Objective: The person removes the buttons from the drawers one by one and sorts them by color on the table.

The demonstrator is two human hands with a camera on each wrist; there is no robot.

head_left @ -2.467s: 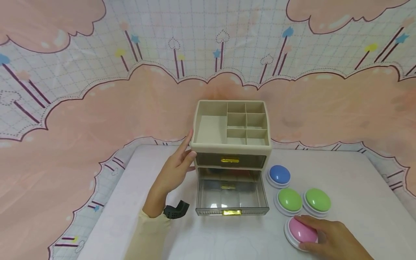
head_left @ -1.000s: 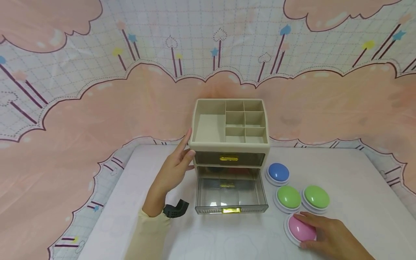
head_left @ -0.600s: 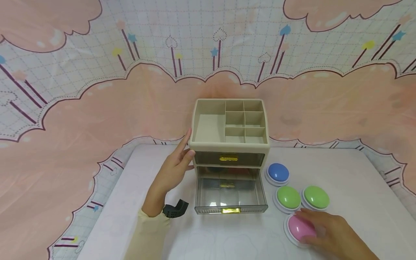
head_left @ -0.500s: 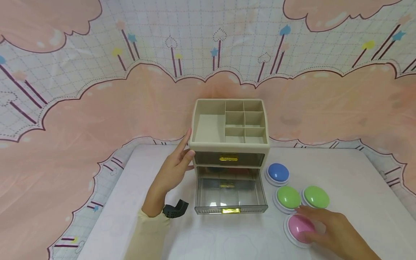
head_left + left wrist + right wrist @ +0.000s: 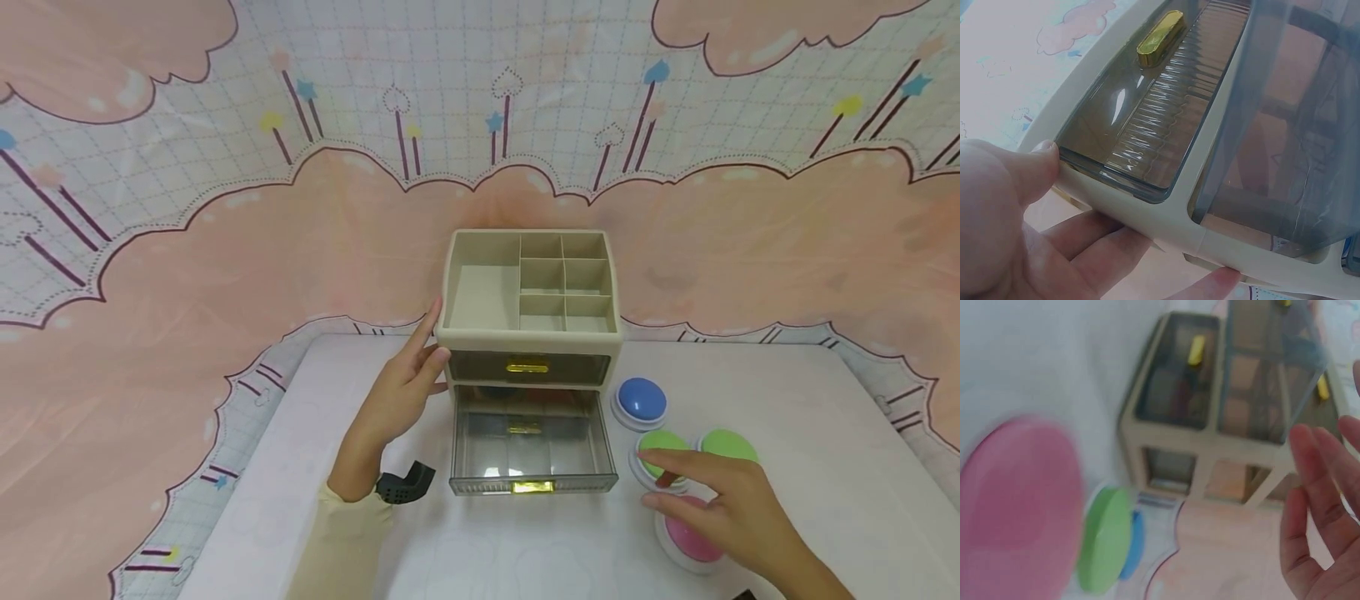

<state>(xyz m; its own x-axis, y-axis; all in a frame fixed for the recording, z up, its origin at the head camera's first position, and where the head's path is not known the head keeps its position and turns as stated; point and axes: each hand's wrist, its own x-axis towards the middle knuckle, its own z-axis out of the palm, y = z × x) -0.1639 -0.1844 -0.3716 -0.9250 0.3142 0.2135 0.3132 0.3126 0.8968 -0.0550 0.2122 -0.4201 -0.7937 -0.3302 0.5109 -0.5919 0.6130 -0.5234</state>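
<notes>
A beige desktop organizer [image 5: 487,340] stands mid-table, its top divided into compartments. One tinted clear drawer [image 5: 480,483] with a gold handle is pulled out; the upper drawer [image 5: 480,367] is in. My left hand [image 5: 401,396] rests against the organizer's left side; in the left wrist view its thumb [image 5: 1038,169] touches the front edge, with straight fingers along the side. My right hand [image 5: 738,508], fingers extended and empty, hovers over a pink push button [image 5: 686,537] and partly hides it. Its fingertips overlap a green push button [image 5: 663,442] in the head view.
A second green push button [image 5: 727,444] and a blue push button [image 5: 642,398] stand right of the organizer on the white table [image 5: 810,400]. A black strap piece [image 5: 405,483] is on my left wrist. A patterned backdrop [image 5: 300,250] hangs behind.
My right hand has let go of the pink push button and moved up and left, fingers spread. The button stays in place. My left hand and the organizer have not moved.
</notes>
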